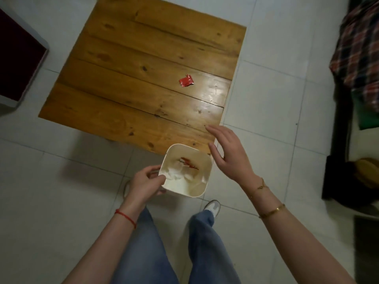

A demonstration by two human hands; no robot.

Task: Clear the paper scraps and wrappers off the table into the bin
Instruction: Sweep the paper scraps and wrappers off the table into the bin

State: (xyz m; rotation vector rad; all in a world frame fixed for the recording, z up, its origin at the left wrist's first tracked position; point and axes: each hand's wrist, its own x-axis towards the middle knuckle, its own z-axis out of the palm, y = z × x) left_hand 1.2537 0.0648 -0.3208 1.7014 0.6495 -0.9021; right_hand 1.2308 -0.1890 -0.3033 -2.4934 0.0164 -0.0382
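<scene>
From the head camera, we look down on a wooden table (131,74) of broad planks standing on a pale tiled floor (276,103). One red wrapper (186,81), crumpled, lies alone on the boards toward the table's right edge, well apart from both of our hands. Our left hand (146,183) grips the left rim of a small white bin (202,190), thumb over the lip and fingers curled beneath, holding it just off the table's near edge, close to the near right corner. Inside the bin we see crumpled white paper scraps (178,173) and a red-streaked wrapper (189,162) on top of them. Our right hand (230,155) hovers wide and empty over the near right corner, fingers spread and extended, just beside the bin's right rim but not touching it. A red string (125,217) circles the left wrist; gold bracelets (271,211) sit on the right forearm. Below, blue jeans (205,242) and one white shoe (213,207) show against the tiles. A plaid cloth (361,50) lies at the far right, and a dark box (18,58) sits left of the table.
</scene>
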